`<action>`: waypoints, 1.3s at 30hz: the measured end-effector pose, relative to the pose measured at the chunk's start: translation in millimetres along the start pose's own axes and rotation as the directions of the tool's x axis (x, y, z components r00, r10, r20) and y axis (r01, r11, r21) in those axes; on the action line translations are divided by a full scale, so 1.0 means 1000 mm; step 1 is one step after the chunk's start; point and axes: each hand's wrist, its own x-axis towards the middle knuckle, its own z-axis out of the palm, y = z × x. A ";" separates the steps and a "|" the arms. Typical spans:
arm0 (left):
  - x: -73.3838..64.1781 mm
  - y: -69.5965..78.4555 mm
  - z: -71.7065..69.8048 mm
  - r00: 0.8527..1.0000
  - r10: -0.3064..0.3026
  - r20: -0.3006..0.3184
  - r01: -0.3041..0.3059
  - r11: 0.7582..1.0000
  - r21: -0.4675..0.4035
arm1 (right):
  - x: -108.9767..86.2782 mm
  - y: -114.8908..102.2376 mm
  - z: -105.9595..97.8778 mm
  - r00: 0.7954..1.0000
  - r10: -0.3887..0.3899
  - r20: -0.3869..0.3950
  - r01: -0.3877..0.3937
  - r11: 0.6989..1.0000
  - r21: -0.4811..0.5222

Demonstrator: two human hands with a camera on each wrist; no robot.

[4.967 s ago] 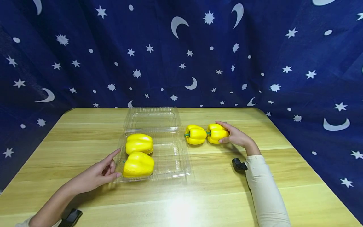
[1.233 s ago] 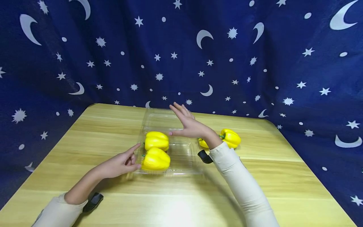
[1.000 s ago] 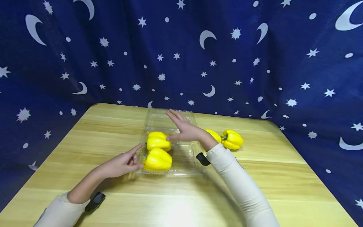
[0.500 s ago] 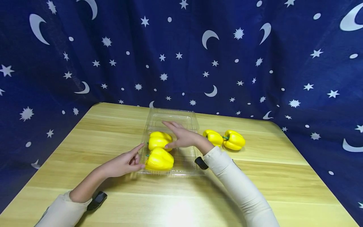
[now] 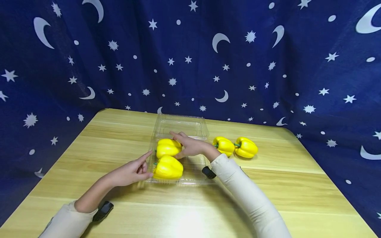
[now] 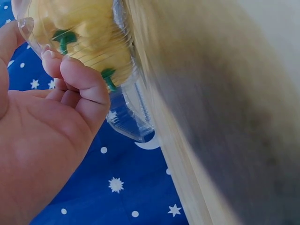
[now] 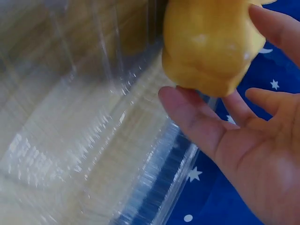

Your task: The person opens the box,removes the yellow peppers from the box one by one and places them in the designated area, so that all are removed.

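Two yellow bell peppers lie at the left side of a clear plastic clamshell container [image 5: 191, 172], one behind the other. My right hand [image 5: 191, 146] reaches over the container around the far pepper [image 5: 167, 147], thumb on its near side and fingers on its far side. In the right wrist view, fingertips meet that pepper [image 7: 206, 47]. The near pepper [image 5: 168, 167] sits untouched in front of it. My left hand [image 5: 126, 172] touches the container's left side with a straight index finger and thumb, its other fingers curled. The left wrist view shows green stems through the clear wall [image 6: 123, 75].
The container's lid [image 5: 182, 127] lies folded back behind it. Right of the container, two more yellow bell peppers [image 5: 224, 147] [image 5: 246, 147] rest side by side on the wooden table [image 5: 282, 185]. A dark blue curtain [image 5: 190, 66] hangs behind.
The right hand has left the peppers on the right, crossed left over the container and lowered around the far pepper, its fingers drawing in. The left hand keeps to the container's side.
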 end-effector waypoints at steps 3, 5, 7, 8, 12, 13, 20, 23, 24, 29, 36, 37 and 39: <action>0.000 0.001 0.001 1.000 0.001 0.001 -0.001 1.000 -0.004 | 0.002 0.002 0.004 1.000 -0.016 -0.007 0.015 1.000 -0.018; 0.000 0.002 0.001 1.000 0.008 0.002 -0.008 1.000 -0.006 | 0.003 0.003 0.006 0.999 -0.028 -0.021 0.027 0.999 -0.031; 0.000 0.004 0.001 1.000 0.013 0.006 -0.013 1.000 -0.012 | 0.003 0.002 0.008 0.999 -0.030 -0.038 0.029 0.999 -0.038; 0.000 0.005 0.001 1.000 0.015 0.009 -0.015 1.000 -0.016 | 0.003 0.002 0.009 0.998 -0.029 -0.047 0.027 0.999 -0.043; 0.001 0.006 0.001 1.000 0.020 0.014 -0.019 1.000 -0.016 | 0.003 0.001 0.011 0.997 -0.025 -0.077 0.021 0.998 -0.064; 0.001 0.006 0.002 1.000 0.020 0.013 -0.019 1.000 -0.012 | 0.003 0.001 0.012 0.996 -0.026 -0.081 0.021 0.998 -0.066; 0.002 0.004 0.004 1.000 0.011 0.015 -0.011 1.000 -0.004 | 0.000 0.005 0.012 0.989 -0.026 -0.145 0.021 0.999 -0.040; 0.002 0.004 0.005 1.000 0.015 0.015 -0.015 1.000 -0.009 | -0.002 0.005 0.010 0.985 -0.036 -0.167 0.031 0.999 -0.031; 0.002 0.003 0.005 1.000 0.019 0.015 -0.018 1.000 -0.011 | -0.003 0.004 0.009 0.984 -0.041 -0.173 0.036 0.999 -0.028; 0.002 0.002 0.005 1.000 0.017 0.009 -0.017 1.000 -0.015 | -0.007 0.002 0.002 0.979 -0.045 -0.199 0.044 0.999 -0.010; 0.002 0.002 0.005 1.000 0.009 0.004 -0.009 1.000 -0.003 | -0.014 0.001 -0.008 0.970 -0.022 -0.243 0.022 1.000 -0.005; 0.002 0.002 0.005 1.000 0.002 0.004 -0.002 1.000 -0.006 | -0.015 0.001 -0.009 0.968 -0.021 -0.249 0.021 1.000 -0.005; 0.001 0.002 0.005 1.000 -0.007 0.007 0.007 1.000 -0.013 | -0.018 0.001 -0.012 0.965 -0.022 -0.261 0.022 1.000 -0.002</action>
